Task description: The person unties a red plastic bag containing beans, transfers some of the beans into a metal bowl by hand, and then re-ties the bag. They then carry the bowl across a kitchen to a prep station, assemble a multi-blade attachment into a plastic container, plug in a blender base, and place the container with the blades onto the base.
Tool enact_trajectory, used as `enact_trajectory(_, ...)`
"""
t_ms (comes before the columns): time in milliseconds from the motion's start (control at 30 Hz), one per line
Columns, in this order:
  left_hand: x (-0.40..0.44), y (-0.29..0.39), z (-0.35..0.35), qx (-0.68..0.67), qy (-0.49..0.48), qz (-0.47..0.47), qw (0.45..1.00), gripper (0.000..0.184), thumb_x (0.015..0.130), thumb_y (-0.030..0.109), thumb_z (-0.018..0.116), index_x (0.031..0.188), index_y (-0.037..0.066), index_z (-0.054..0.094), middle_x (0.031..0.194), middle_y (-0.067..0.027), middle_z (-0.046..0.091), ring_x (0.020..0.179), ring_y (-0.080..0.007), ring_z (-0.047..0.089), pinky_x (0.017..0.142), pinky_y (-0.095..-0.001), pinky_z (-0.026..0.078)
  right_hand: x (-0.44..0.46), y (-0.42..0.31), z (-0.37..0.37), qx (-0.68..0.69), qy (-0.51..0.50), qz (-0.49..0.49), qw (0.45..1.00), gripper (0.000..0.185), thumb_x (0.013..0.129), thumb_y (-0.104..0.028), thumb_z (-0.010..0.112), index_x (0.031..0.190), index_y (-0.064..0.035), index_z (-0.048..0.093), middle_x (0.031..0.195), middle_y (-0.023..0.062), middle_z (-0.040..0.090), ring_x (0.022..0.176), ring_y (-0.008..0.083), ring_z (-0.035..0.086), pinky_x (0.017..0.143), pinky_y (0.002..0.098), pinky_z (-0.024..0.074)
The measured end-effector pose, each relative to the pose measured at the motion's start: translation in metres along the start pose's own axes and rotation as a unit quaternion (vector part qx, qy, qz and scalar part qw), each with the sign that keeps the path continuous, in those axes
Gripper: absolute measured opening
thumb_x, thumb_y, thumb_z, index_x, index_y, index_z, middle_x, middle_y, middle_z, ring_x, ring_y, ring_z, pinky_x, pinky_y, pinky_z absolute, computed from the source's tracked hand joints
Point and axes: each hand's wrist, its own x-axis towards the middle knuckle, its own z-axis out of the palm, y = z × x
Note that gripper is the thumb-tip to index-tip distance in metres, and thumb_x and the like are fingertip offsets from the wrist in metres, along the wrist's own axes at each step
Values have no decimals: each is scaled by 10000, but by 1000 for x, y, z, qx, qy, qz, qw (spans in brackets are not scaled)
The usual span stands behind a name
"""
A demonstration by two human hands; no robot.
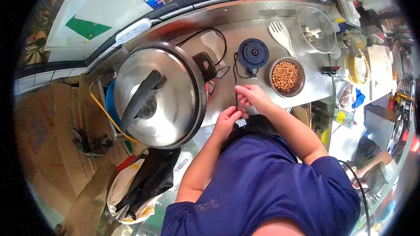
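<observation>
A thin black cord (235, 71) runs from the dark blue round appliance base (253, 53) down to the counter's front edge. My left hand (229, 120) pinches the cord's lower part, close to my body. Just above it, my right hand (253, 97) has thumb and forefinger closed on the same cord. To the right of the base stands a metal bowl (301, 81) with peanuts (285, 76) in it. A large lidded metal pot (164, 105) with a black handle is left of my hands. Whatever lies inside my fingers at the cord's end is hidden.
A white plastic fork (282, 37), a white rice paddle (212, 43) and a clear container (317, 30) with a small white piece lie at the back of the metal counter (262, 19). Cardboard (52, 126) and a bag (144, 188) are at the left. A power strip (133, 30) sits on the ledge.
</observation>
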Motion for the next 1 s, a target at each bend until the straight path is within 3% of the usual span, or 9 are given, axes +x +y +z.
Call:
enact_trajectory(100, -12, 10, 15, -4, 102, 47, 994, 217, 1046, 186, 507, 1107, 14, 624, 834, -53, 674, 783, -141, 645, 788, -284, 519, -8, 6, -5, 81, 149, 27, 985, 393, 942, -380, 659, 970, 10, 626, 807, 66, 625, 618, 153, 604, 494, 282, 450)
enact_trajectory(400, 40, 67, 53, 17, 251, 169, 953, 299, 1074, 239, 470, 1190, -1, 607, 687, -7, 544, 624, -105, 537, 645, -290, 515, -3, 26, -20, 126, 201, -70, 969, 400, 953, -259, 624, 1248, -15, 508, 1059, 107, 619, 749, 210, 669, 573, 310, 495)
enact_trajectory(633, 91, 135, 104, 110, 142, 243, 953, 303, 1058, 235, 518, 1268, 38, 614, 661, 23, 528, 573, -66, 488, 555, -241, 438, -33, 26, -41, 159, 223, -138, 952, 492, 944, -96, 597, 1385, -7, 399, 1221, 148, 570, 811, 212, 674, 599, 289, 518)
enact_trajectory(700, 85, 139, 119, 205, 99, 194, 954, 307, 1039, 214, 548, 1263, 21, 634, 698, -5, 585, 576, -60, 496, 557, -243, 430, -36, 25, -54, 171, 265, -195, 929, 577, 927, -50, 604, 1443, -11, 349, 1282, 163, 538, 797, 192, 662, 612, 275, 518)
enact_trajectory(767, 70, 128, 128, 408, 105, 305, 854, 296, 1002, 197, 575, 1196, -10, 658, 964, -188, 727, 856, -309, 723, 748, -361, 551, -39, 24, -67, 137, 302, -266, 905, 672, 904, -11, 620, 1494, -19, 300, 1345, 172, 497, 771, 169, 642, 625, 267, 519)
enact_trajectory(800, 49, 133, 140, 419, 82, 307, 851, 297, 993, 196, 572, 1172, -25, 655, 1145, -241, 668, 1085, -397, 657, 893, -404, 532, -43, 21, -73, 97, 318, -309, 891, 723, 890, 6, 633, 1517, -24, 275, 1378, 172, 472, 753, 156, 628, 632, 265, 518)
enact_trajectory(833, 34, 129, 146, 444, 81, 290, 844, 282, 982, 179, 604, 1160, -31, 662, 1111, -227, 693, 1053, -332, 694, 882, -359, 536, -47, 17, -79, 55, 328, -350, 876, 775, 876, 22, 645, 1540, -29, 250, 1410, 173, 448, 734, 143, 614, 638, 263, 518)
enact_trajectory(933, -18, 128, 149, 487, -6, 233, 842, 250, 974, 164, 610, 1140, -17, 656, 1048, -223, 698, 968, -318, 707, 840, -363, 542, -64, 1, -89, -106, 303, -425, 846, 910, 827, 19, 716, 1575, -48, 202, 1515, 175, 355, 666, 104, 550, 652, 250, 513)
enact_trajectory(1000, -45, 129, 150, 496, -32, 206, 843, 225, 967, 152, 617, 1112, -16, 655, 995, -212, 699, 907, -310, 705, 798, -369, 541, -72, -7, -92, -199, 283, -484, 804, 724, 831, 4, 729, 1473, -54, 401, 1430, 164, 475, 608, 110, 558, 589, 270, 506)
